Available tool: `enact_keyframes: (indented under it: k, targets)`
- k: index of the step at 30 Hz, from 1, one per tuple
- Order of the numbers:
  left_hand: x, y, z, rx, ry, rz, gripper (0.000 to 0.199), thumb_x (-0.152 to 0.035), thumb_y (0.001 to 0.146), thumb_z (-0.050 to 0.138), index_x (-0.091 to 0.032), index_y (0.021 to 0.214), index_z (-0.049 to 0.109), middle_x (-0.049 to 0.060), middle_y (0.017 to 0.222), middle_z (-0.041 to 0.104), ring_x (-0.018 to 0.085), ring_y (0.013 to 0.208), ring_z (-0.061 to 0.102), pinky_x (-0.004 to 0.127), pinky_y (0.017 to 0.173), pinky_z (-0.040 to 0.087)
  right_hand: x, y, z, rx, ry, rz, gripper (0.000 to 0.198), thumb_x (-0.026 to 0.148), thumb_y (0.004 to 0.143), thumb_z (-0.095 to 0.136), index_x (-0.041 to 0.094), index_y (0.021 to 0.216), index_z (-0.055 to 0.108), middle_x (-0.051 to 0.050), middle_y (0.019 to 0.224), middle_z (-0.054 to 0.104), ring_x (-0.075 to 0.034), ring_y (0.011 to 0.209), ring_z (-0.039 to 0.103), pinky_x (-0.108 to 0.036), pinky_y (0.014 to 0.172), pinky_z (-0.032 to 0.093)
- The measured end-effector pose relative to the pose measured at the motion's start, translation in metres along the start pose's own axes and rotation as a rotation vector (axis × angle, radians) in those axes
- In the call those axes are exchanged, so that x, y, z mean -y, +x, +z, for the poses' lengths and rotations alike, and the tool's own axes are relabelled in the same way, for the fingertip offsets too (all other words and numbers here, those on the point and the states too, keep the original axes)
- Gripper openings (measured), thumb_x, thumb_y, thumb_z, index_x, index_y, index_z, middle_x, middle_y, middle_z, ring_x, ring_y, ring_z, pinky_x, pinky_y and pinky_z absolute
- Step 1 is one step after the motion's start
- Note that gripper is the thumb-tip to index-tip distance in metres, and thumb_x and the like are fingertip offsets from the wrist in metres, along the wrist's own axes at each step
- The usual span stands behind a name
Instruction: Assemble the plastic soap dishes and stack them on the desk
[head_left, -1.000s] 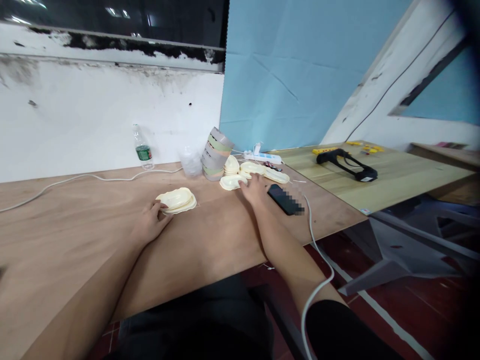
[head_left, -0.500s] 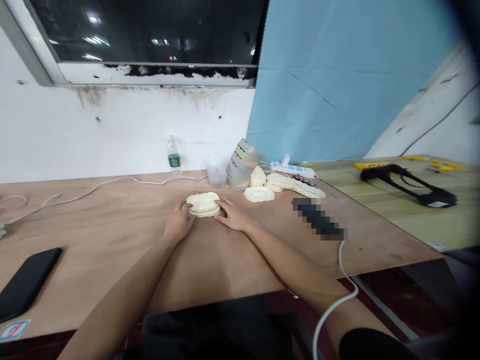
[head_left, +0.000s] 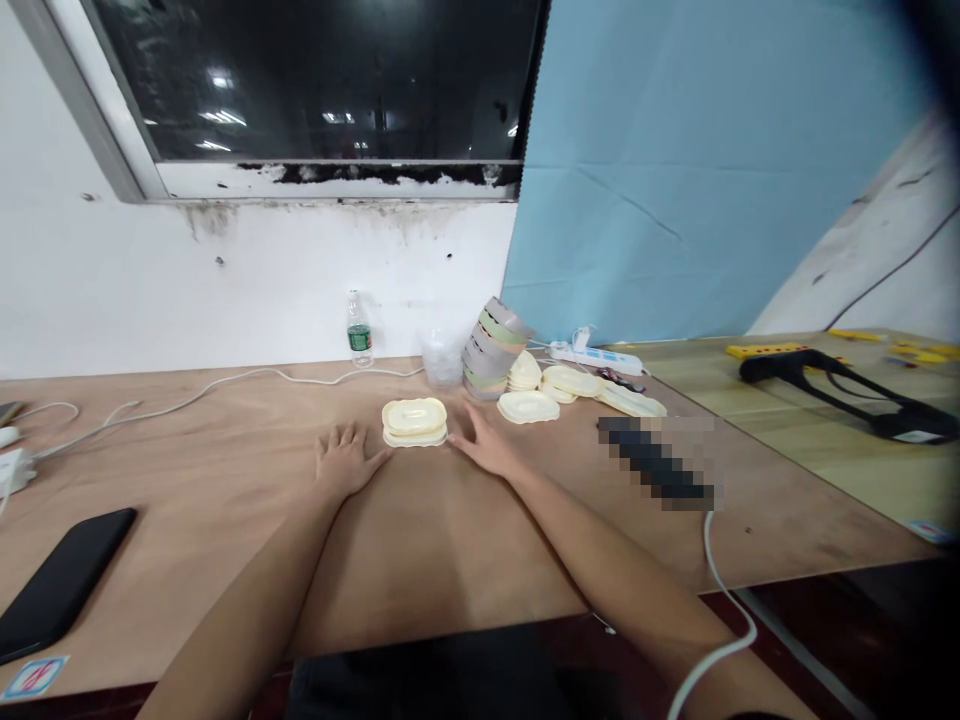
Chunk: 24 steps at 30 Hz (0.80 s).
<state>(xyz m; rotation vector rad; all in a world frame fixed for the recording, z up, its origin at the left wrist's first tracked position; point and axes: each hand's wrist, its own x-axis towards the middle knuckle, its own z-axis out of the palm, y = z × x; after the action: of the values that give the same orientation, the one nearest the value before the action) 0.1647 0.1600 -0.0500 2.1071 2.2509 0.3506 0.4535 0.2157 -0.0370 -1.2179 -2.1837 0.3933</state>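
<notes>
A short stack of cream-coloured scalloped plates (head_left: 415, 420) lies on the brown tabletop between my two hands. My left hand (head_left: 345, 460) rests flat on the table just left of the stack, fingers spread and holding nothing. To the right of the stack, my right hand (head_left: 484, 442) is open, thumb pointing toward the plates and fingers apart. Its thumb tip is close to the stack's edge; I cannot tell whether it touches. Further right lie more cream dishes: a single plate (head_left: 528, 407), a small pile of leaf-shaped dishes (head_left: 524, 372) and several overlapping oval ones (head_left: 574, 381).
Behind the dishes lean stacked grey and green bowls (head_left: 491, 350), beside clear plastic cups (head_left: 442, 358) and a water bottle (head_left: 360, 335). A white power strip (head_left: 596, 357) lies at the back right. A black phone (head_left: 64, 580) sits at left; a white cable crosses the back.
Both hands have let go of the plate stack and moved apart, the left hand to the left and the right hand to the right. The view has tilted slightly upward.
</notes>
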Motion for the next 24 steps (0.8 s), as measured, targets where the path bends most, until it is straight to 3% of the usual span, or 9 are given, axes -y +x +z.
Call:
enact_keyframes:
  k: [3,8,19,24]
  targets:
    - [0.006,-0.002,0.001,0.041,0.009,-0.013,0.088,-0.080,0.078,0.029,-0.024,0.146,0.037,0.013,0.155,0.027,0.044,0.142,0.017,0.069,0.107,0.012,-0.014,-0.003,-0.009,-0.016,-0.057,0.098,0.070,0.050,0.086,0.056,0.018,0.145,0.036,-0.015,0.144,0.044,-0.029,0.133,0.041,-0.046,0.108,0.034]
    - [0.005,-0.002,0.002,0.072,0.024,-0.009,0.093,-0.082,0.077,0.029,-0.023,0.148,0.032,0.013,0.156,0.022,0.044,0.142,0.015,0.069,0.107,0.012,-0.025,-0.006,-0.019,0.148,-0.217,0.029,0.051,0.046,0.086,0.055,0.014,0.125,0.059,-0.017,0.137,0.051,-0.031,0.126,0.048,-0.044,0.107,0.035]
    - [0.007,-0.002,0.004,0.064,0.018,-0.014,0.092,-0.082,0.077,0.029,-0.022,0.147,0.035,0.015,0.156,0.025,0.044,0.142,0.015,0.069,0.107,0.012,-0.019,-0.007,-0.018,0.120,-0.225,0.001,0.044,0.042,0.085,0.057,0.016,0.119,0.063,-0.017,0.132,0.055,-0.032,0.122,0.051,-0.045,0.103,0.038]
    - [0.000,0.001,-0.001,-0.095,-0.091,0.028,0.085,-0.072,0.085,0.034,-0.019,0.151,0.022,0.020,0.151,0.032,0.036,0.140,0.029,0.055,0.108,0.026,-0.015,-0.005,-0.015,0.069,-0.157,0.014,0.044,0.040,0.086,0.057,0.017,0.124,0.059,-0.014,0.125,0.059,-0.027,0.117,0.053,-0.042,0.101,0.040]
